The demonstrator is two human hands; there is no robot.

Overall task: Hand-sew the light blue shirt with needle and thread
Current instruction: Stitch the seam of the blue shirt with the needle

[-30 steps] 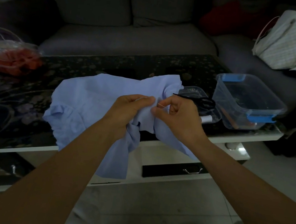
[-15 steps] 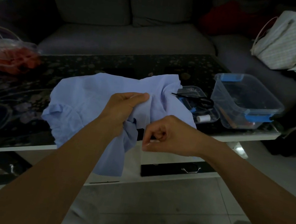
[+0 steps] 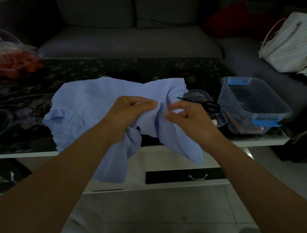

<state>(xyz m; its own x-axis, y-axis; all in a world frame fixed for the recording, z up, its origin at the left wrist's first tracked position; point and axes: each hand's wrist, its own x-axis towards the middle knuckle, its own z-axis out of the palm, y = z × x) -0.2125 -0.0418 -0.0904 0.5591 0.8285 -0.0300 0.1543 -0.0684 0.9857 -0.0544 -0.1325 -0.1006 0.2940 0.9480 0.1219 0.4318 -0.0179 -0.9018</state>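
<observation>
shirt location: light blue shirt (image 3: 95,104) bunched on the near edge of the tabletop (image 3: 116,66); front part lifted between both hands, two folds hanging over the edge toward the floor.
left hand: left hand (image 3: 130,111) grips a gathered wad of the shirt; fingers (image 3: 146,102) clenched round the cloth, thumb on top, pointing right.
right hand: right hand (image 3: 189,119) just beside the left, at the same raised fold; fingers (image 3: 177,105) curled, index and thumb tips against the cloth. Cannot tell whether they pinch anything.
needle, thread: too small and dim to make out.
scissors: black scissors (image 3: 207,104) lying across a small clear tub (image 3: 198,92), just behind the right hand.
box: clear box (image 3: 236,119) with blue clips, right end of the tabletop, just beside the tub.
bag: plastic bag (image 3: 12,58) with red contents, far left end of the tabletop, well apart from the shirt.
sofa: grey sofa (image 3: 131,41) behind the tabletop; striped tote (image 3: 299,41) on its right section.
drawer: dark drawer front (image 3: 170,177) with metal handle, below the tabletop edge, under the right forearm.
lighting: dim, fine detail lost.
</observation>
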